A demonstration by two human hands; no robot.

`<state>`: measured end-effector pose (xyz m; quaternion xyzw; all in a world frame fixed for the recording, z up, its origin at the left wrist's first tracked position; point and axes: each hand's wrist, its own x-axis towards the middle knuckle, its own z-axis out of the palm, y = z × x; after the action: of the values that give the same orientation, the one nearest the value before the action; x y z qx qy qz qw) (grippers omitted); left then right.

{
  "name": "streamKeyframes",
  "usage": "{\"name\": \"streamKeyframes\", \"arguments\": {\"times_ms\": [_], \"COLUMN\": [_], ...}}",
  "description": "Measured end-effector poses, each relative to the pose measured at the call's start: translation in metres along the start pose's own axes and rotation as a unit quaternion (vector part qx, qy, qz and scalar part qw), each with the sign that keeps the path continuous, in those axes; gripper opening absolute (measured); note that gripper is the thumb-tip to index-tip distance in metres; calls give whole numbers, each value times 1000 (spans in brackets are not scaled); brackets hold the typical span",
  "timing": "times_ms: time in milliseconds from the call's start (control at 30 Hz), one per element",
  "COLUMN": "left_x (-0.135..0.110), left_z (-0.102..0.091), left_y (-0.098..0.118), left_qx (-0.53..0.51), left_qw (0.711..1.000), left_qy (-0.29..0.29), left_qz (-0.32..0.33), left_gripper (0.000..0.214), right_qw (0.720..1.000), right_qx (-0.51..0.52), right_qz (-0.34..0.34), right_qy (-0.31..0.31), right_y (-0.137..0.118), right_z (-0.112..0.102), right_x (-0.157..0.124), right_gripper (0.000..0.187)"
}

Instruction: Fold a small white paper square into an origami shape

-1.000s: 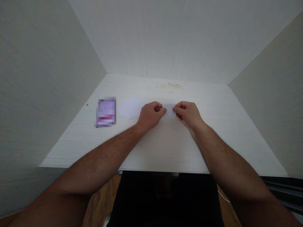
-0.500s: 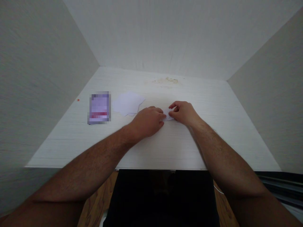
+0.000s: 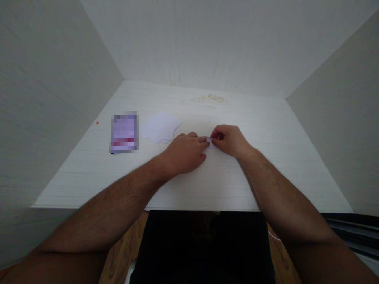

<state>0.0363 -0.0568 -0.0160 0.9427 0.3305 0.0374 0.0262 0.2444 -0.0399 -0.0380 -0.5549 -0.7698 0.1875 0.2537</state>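
A small piece of white paper [image 3: 211, 144] lies on the table between my hands, mostly covered by fingers. My left hand [image 3: 188, 153] rests over its left part with outstretched fingers, the fingertips pressing on it and the thumb apart below. From the right, my right hand [image 3: 232, 141] pinches the paper's upper right edge between thumb and forefinger. Left of my left hand is a loose pile of white paper pieces [image 3: 161, 127], overlapping one another.
A blurred purple rectangular item [image 3: 124, 132] with a red band lies at the table's left. Close to the left wall is a tiny red bit [image 3: 97, 123]. A yellowish stain [image 3: 214, 98] marks the back of the white table [image 3: 201, 189]. Walls enclose three sides.
My right thumb and forefinger have come together at the paper, and its upper edge now shows near them. My left fingers have shifted slightly right over it.
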Motion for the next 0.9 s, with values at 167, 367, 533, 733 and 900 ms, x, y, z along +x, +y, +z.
{"name": "streamKeyframes", "arguments": {"times_ms": [167, 367, 533, 733, 900], "left_x": [-1, 0, -1, 0, 2], "left_z": [0, -2, -2, 7, 10], "left_y": [-1, 0, 4, 3, 1], "left_qx": [-12, -26, -21, -33, -35], "left_qw": [1000, 1000, 1000, 999, 999], "left_qy": [-6, -14, -7, 2, -9], "left_qz": [8, 10, 7, 29, 33], "left_gripper": [44, 42, 39, 43, 44], "right_qw": [997, 993, 991, 991, 994], "right_qx": [-27, -49, -60, -51, -53], "right_qz": [-73, -107, -101, -90, -73], "right_qy": [-4, -24, -59, -80, -58], "right_y": [4, 5, 0, 1, 6], "right_z": [-1, -5, -10, -12, -11], "right_x": [0, 0, 1, 1, 2], "right_gripper": [11, 13, 18, 20, 23]}}
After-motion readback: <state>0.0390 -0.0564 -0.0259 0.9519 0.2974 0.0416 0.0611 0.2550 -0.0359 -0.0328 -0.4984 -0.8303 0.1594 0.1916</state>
